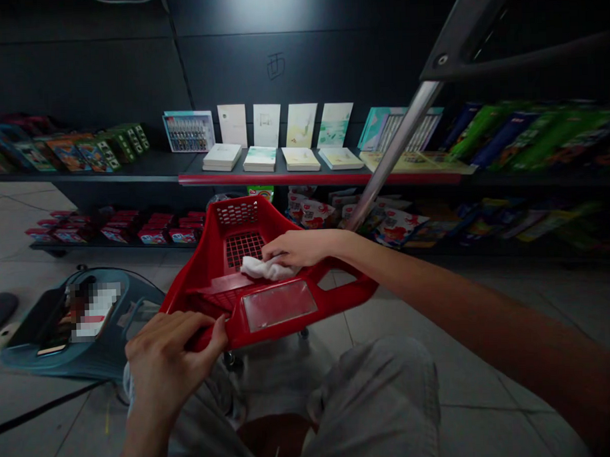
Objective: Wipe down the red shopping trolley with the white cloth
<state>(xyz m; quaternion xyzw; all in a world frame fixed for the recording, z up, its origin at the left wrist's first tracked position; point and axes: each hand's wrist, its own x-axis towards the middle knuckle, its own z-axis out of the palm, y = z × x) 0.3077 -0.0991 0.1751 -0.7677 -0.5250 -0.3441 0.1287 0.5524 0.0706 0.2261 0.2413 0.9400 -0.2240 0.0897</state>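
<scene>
In front of my knees stands a red plastic shopping basket (189,276) on small wheels, with a grid floor and a clear label panel (280,306) on its near rim. My left hand (176,349) is closed around the left part of that rim, thumb on top. A crumpled white cloth (269,268) lies against the inner side of the near rim, gripped in my right hand (305,247). The fingertips of the right hand are partly hidden by the cloth. A long metal handle pole (392,155) slants up to the right behind my right wrist.
A dark shelf (147,161) ahead bears upright cards, stacked white boxes (260,159) and colourful packets. Red packs (157,227) and snack bags (317,213) fill the lower level. To the left is a blue-grey stool (102,355) with a phone and other items on it.
</scene>
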